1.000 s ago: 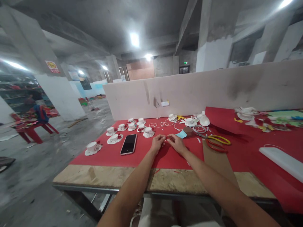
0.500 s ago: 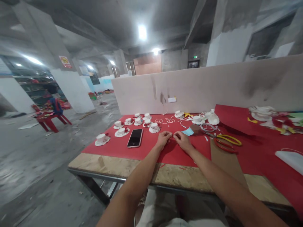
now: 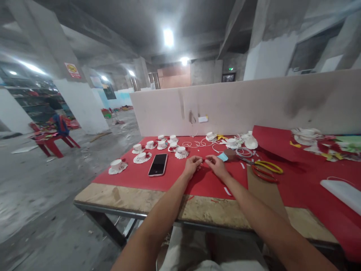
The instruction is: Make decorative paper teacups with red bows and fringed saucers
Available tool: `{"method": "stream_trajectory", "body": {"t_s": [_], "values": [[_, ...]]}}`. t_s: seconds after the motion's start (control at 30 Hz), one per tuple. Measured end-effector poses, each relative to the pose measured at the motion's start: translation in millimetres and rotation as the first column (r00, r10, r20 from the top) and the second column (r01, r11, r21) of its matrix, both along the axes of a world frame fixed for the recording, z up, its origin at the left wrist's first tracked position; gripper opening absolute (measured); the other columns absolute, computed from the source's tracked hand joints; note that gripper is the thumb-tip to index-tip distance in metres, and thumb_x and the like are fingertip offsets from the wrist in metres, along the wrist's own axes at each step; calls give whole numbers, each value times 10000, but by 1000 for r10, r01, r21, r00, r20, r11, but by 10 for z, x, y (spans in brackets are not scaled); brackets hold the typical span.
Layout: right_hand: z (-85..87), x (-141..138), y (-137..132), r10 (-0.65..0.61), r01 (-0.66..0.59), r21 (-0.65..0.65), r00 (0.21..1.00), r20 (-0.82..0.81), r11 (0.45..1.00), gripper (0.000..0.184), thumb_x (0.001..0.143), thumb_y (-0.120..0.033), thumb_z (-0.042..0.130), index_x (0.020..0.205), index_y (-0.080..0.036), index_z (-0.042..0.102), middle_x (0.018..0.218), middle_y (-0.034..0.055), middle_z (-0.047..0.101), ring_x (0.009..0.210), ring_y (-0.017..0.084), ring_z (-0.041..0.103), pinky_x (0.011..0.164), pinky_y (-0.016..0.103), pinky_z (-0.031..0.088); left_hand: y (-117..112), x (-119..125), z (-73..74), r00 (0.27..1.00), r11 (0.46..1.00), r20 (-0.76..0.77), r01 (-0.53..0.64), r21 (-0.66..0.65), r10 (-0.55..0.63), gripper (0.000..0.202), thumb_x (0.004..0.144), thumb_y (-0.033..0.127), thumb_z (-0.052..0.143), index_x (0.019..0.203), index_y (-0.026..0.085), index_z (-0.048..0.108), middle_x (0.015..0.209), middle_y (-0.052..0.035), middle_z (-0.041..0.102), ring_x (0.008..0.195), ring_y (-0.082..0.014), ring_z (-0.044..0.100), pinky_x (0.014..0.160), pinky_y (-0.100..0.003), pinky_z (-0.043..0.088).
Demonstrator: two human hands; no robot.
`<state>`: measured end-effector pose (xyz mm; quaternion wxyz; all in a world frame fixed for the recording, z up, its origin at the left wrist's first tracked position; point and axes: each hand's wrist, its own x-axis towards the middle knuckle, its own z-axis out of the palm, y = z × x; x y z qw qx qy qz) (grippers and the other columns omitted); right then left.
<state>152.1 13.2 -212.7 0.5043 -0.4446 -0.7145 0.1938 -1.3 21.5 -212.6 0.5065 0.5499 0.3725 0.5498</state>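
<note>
My left hand (image 3: 192,166) and my right hand (image 3: 217,166) rest on the red sheet (image 3: 175,177) covering the table. The fingers of both hands are pinched together, tip to tip, on a small red piece that is too small to name. A black phone (image 3: 158,165) lies flat just left of my left hand. Behind it stand several small white cup-shaped paper pieces (image 3: 141,157) on frilled bases. Right of my right hand lie a light blue scrap (image 3: 223,157) and scissors with yellow and red handles (image 3: 265,168).
A pale board wall (image 3: 254,103) backs the table. Bare chipboard (image 3: 129,197) edges the table front. A brown card strip (image 3: 266,192), a white flat piece (image 3: 342,192) and heaped coloured paper (image 3: 324,143) lie to the right. A red stool (image 3: 53,143) stands far left.
Both hands stay together pinching the small piece, with only slight finger movement. The camera view has shifted, so the table sits a little differently in the picture.
</note>
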Motion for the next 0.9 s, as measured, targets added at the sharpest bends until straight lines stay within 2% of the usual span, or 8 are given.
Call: {"method": "stream_trajectory", "body": {"t_s": [0.1, 0.2, 0.3, 0.37, 0.47, 0.57, 0.67, 0.9], "values": [[-15, -44, -59, 19, -21, 17, 990, 138, 1000, 203, 797, -352, 498, 778, -184, 611, 703, 18, 642, 648, 152, 572, 634, 265, 450, -15, 0, 14, 1000, 1000, -6, -7, 2, 7, 299, 624, 391, 705, 728, 133, 595, 511, 38, 531, 373, -55, 403, 386, -195, 297], [10, -59, -90, -49, 45, 22, 967, 250, 999, 225, 846, -306, 435, 800, -182, 617, 698, 17, 637, 654, 152, 566, 647, 258, 444, -22, 0, 33, 1000, 1000, -13, -28, -1, 28, 283, 628, 388, 697, 692, 134, 589, 521, 26, 548, 372, -53, 402, 382, -195, 291], [97, 22, -58, -197, 188, 59, 919, 341, 980, 270, 879, -236, 377, 971, -160, 618, 959, 87, 651, 900, 192, 563, 820, 295, 419, -14, -2, 46, 996, 996, -10, -88, -8, 88, 276, 651, 394, 673, 697, 138, 579, 538, 19, 567, 367, -50, 397, 376, -195, 287], [159, 117, -10, -308, 300, 84, 862, 403, 950, 335, 868, -163, 362, 1121, -138, 578, 1181, 136, 575, 1098, 242, 473, 942, 365, 337, -5, -4, 50, 991, 991, -9, -132, -14, 131, 268, 663, 390, 660, 706, 143, 566, 550, 19, 572, 365, -51, 403, 373, -194, 288], [189, 230, 54, -402, 418, 85, 767, 501, 904, 444, 824, -98, 389, 1253, -116, 505, 1372, 165, 424, 1216, 321, 347, 981, 477, 242, 8, -3, 47, 988, 988, -20, -155, -19, 155, 257, 666, 379, 653, 710, 144, 558, 542, 23, 567, 360, -55, 411, 371, -194, 297], [127, 233, 69, -384, 446, 40, 718, 581, 894, 382, 831, -174, 449, 1183, -87, 567, 1286, 205, 507, 1171, 350, 382, 950, 502, 242, 22, -1, 41, 987, 987, -28, -158, -18, 158, 252, 667, 374, 646, 715, 141, 561, 567, 14, 585, 358, -53, 409, 369, -194, 304], [45, 163, 47, -323, 412, -4, 720, 614, 911, 293, 843, -287, 491, 1013, -116, 658, 1096, 190, 630, 1113, 324, 437, 942, 466, 252, 34, 1, 35, 985, 985, -29, -169, -15, 169, 247, 668, 372, 639, 717, 141, 566, 562, 17, 582, 358, -54, 415, 370, -193, 312], [6, 165, 65, -287, 330, -22, 852, 438, 944, 183, 827, -226, 497, 825, -172, 671, 934, 122, 681, 987, 241, 540, 906, 367, 322, 40, 6, 38, 982, 983, -37, -186, 6, 186, 239, 677, 367, 634, 715, 138, 578, 478, 38, 533, 333, -63, 411, 349, -189, 295]]}}
